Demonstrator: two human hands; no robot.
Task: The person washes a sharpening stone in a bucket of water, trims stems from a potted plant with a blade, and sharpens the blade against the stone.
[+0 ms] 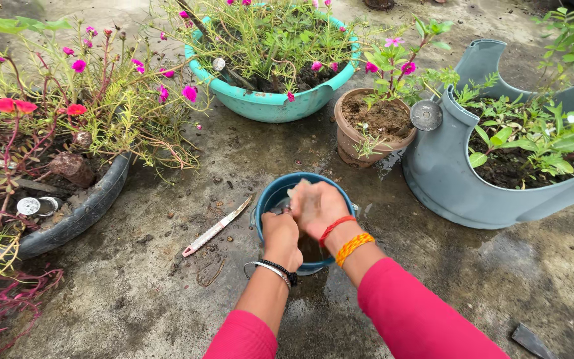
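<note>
Both hands are held together over a small blue bucket (270,196) that stands on the wet concrete ground (167,292), near the middle of the view. The left hand (282,236) is curled, knuckles up, at the bucket's near rim; what it grips, if anything, cannot be told. The right hand (315,205) is blurred and is pressed against the left one above the bucket's mouth; its fingers seem loosely bent, but whether anything is held cannot be told. Dark water is seen inside the bucket, under the wrists. A black bead band and a silver bangle (268,269) are worn on the left wrist, red and orange threads (345,238) on the right. Pink sleeves (420,319) cover both forearms.

A knife (215,229) with a pale handle is laid on the ground just left of the bucket. Behind the bucket a teal bowl (270,105) filled with pink-flowered plants is set, and beside it a brown clay pot (352,141) of soil. To the right a grey cut-out container (460,186) of green plants is placed. At the left an old tyre (81,216) is used as a planter, with red and pink blooms above it.
</note>
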